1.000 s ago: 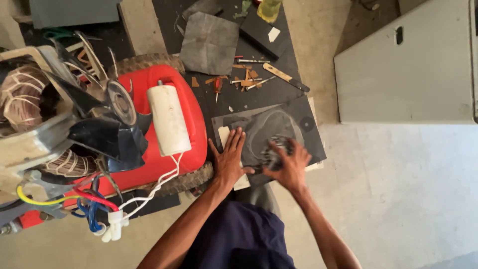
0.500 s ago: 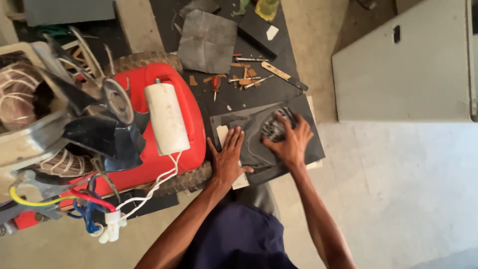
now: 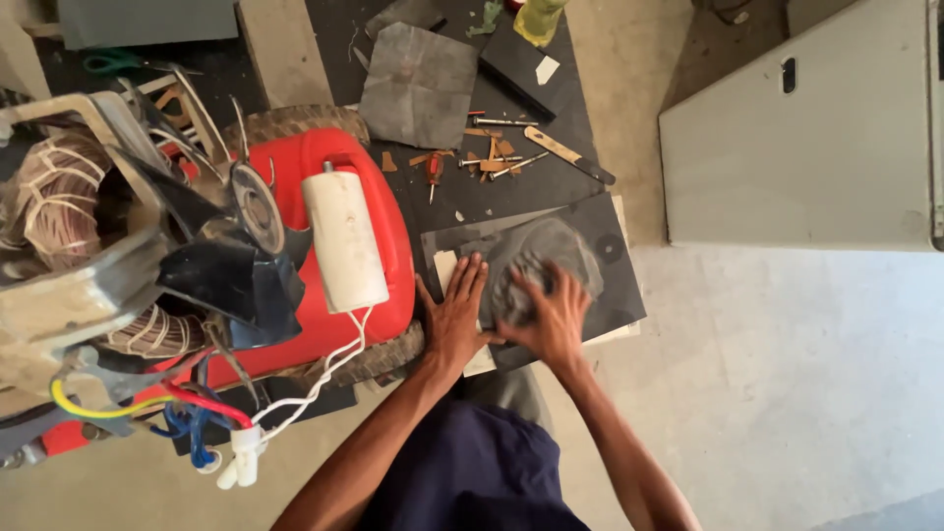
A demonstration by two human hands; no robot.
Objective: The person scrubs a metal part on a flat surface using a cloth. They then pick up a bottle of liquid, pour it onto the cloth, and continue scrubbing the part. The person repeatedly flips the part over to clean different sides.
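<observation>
Your left hand (image 3: 455,313) lies flat, fingers spread, on the dark sheet (image 3: 600,258) beside the red housing (image 3: 379,246); your right hand (image 3: 549,320) presses open-fingered on the grey pad (image 3: 551,251) atop it

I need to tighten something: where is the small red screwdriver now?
In the head view, the small red screwdriver lies on the dark bench, just right of the red housing and beyond the left hand.
</observation>
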